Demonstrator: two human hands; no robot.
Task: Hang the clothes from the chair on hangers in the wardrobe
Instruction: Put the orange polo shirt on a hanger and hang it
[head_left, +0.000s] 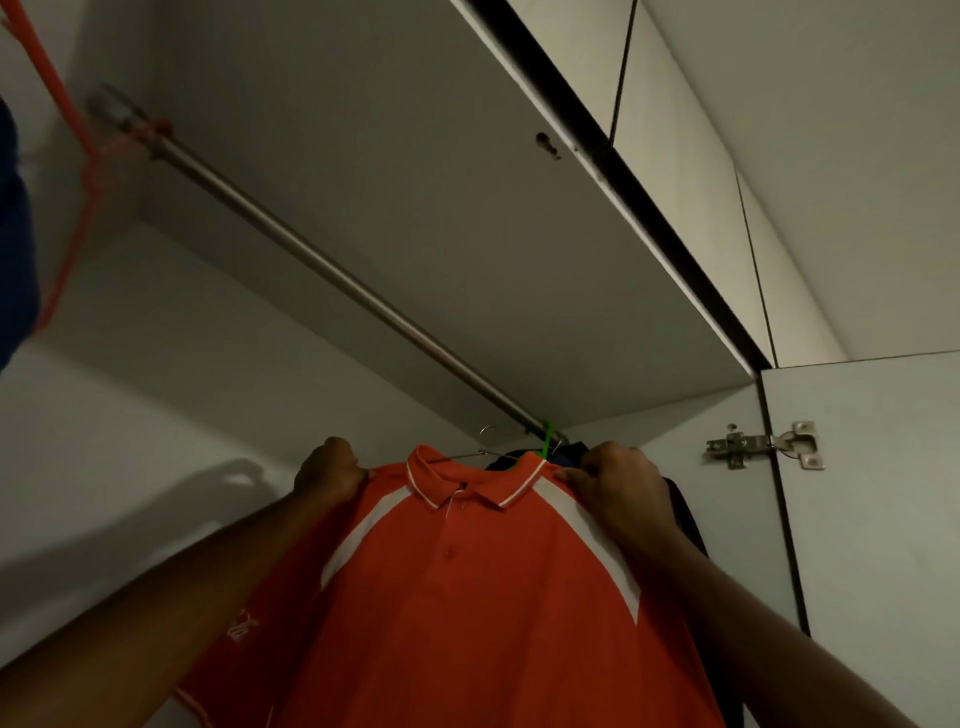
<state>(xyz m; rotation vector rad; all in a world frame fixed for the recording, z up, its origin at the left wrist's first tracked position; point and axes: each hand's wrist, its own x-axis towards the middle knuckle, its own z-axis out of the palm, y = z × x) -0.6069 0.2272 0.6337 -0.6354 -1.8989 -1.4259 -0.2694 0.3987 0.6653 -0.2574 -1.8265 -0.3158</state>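
**Head view: orange polo at the wardrobe rail, hanging in hand**

Item 1. Orange polo shirt (452, 597), white shoulder panels and white-trimmed collar. Position: held up spread by both shoulders, inside the open wardrobe, just below the rail (322, 262). A thin metal hanger hook (488, 432) shows just behind the collar; whether it belongs to this shirt's hanger, and whether it sits on the rail, cannot be told.

Item 2. Left hand (330, 470). Fingers curled tight round the shirt's left shoulder seam, thumb on the front of the cloth. Holds the shirt only.

Item 3. Right hand (615, 486). Fingers curled and pinching the shirt's right shoulder beside the collar. Nothing else in its grasp.

Item 4. Dark garments (680, 509) at the right end of the rail, partly hidden behind the right hand, with a green hanger (546, 439) hooked over the rail above them. Judged already hung.

Item 5. Orange hanger (78, 156) on the rail's far left end, beside blue cloth (15, 234) at the frame edge.

Item 6. Wardrobe door (878, 519) swung open at right, with its metal hinge (763, 446).

Progress, as judged: some clothing is on the rail; the polo is mid-hanging or being straightened on its hanger. The chair is out of view, so what remains cannot be counted.
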